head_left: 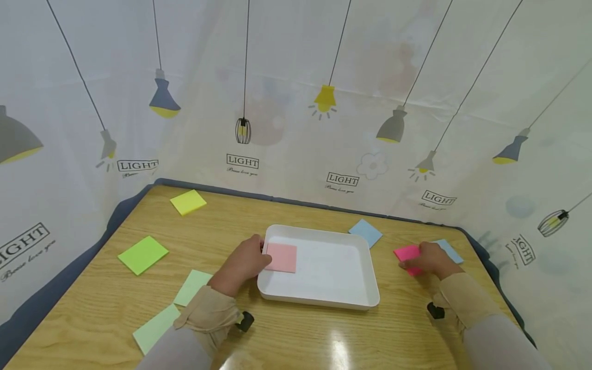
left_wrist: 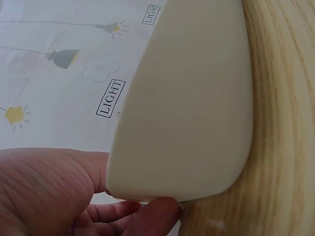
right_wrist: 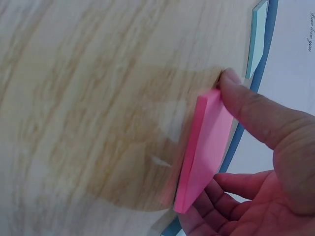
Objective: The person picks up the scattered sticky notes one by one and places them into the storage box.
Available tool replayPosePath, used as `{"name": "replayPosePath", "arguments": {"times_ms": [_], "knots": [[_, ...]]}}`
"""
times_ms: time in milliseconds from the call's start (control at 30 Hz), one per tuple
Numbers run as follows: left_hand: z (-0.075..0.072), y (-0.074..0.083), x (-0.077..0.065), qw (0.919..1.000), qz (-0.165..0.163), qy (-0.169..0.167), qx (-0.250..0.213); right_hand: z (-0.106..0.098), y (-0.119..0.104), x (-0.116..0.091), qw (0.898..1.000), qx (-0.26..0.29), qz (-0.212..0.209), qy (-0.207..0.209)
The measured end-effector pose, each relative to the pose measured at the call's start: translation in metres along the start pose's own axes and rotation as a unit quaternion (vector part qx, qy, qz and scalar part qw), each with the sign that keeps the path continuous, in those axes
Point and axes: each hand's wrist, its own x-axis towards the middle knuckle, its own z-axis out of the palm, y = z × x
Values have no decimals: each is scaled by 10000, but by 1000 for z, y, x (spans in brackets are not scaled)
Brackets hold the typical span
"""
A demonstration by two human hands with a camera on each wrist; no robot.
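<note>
My left hand grips the left wall of a shallow white tray, with the thumb on the rim side and fingers at the outer wall. In the left wrist view, the tray's side rises beside the hand. A light pink sticky note pad lies inside the tray at its left end. To the right of the tray, my right hand pinches a hot pink sticky note pad by its edges. The right wrist view shows this pink pad between thumb and fingers, close over the table.
Two blue pads, one behind the tray and one beyond the right hand, lie on the wooden table. On the left are a yellow pad, a lime green pad and two pale green pads. A lamp-printed curtain surrounds the table.
</note>
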Motion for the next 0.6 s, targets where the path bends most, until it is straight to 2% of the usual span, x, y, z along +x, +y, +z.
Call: {"name": "replayPosePath", "arguments": {"times_ms": [167, 433, 600], "knots": [[-1, 1, 0, 10000, -32, -34, -42, 0, 1, -3, 9998, -97, 174, 98], [0, 0, 1, 10000, -2, -22, -14, 0, 1, -7, 9989, 461, 103, 46], [-1, 0, 1, 10000, -1, -20, 17, -4, 3, -6, 9989, 440, 126, 80]]}}
